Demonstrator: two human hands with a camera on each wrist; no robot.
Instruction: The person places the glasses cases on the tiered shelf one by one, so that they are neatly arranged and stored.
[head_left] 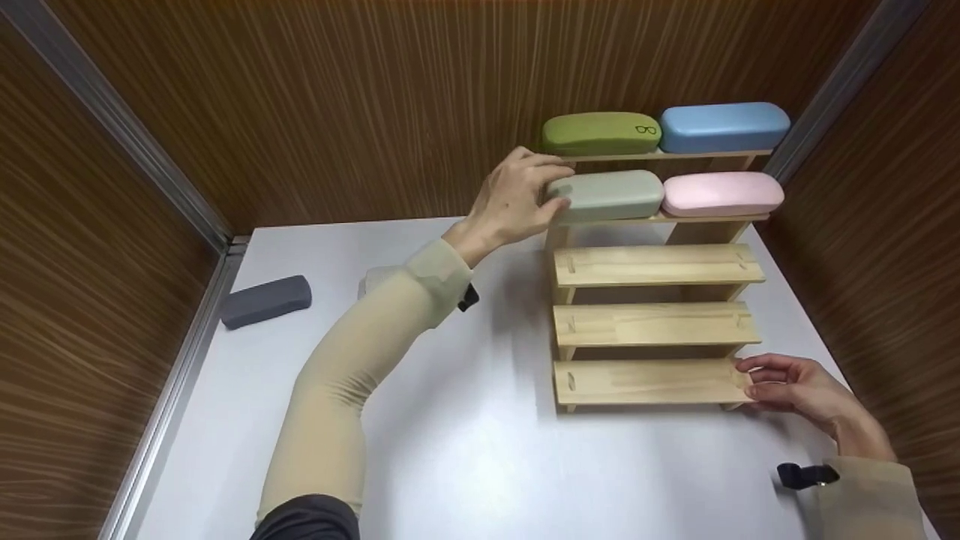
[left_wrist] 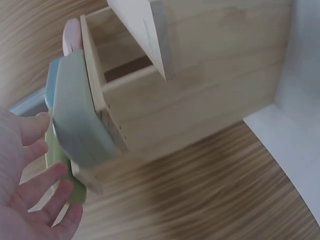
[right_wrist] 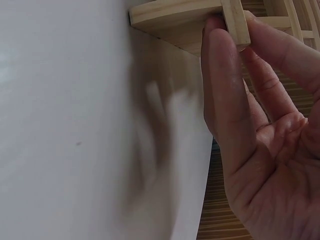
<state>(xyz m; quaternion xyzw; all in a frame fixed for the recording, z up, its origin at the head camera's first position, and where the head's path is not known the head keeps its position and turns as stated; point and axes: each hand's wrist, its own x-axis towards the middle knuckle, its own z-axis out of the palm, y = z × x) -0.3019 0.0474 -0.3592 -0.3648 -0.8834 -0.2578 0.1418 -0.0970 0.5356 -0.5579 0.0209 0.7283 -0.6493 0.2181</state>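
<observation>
A: Wooden rack (head_left: 660,324)?
B: Five tiers, near the worktop (head_left: 480,465)'s right edge.
A: Left hand (head_left: 514,196)?
B: Fingers loosely spread, at the left end of the grey-green case (head_left: 611,195), second tier down; contact cannot be told.
A: Right hand (head_left: 810,394)?
B: Pinching the right end of the lowest shelf (head_left: 645,381).
A: Other cases?
B: Pink case (head_left: 724,193), beside the grey-green; olive case (head_left: 596,133) and blue case (head_left: 725,127), top tier; dark grey case (head_left: 266,301), worktop's left edge.
</observation>
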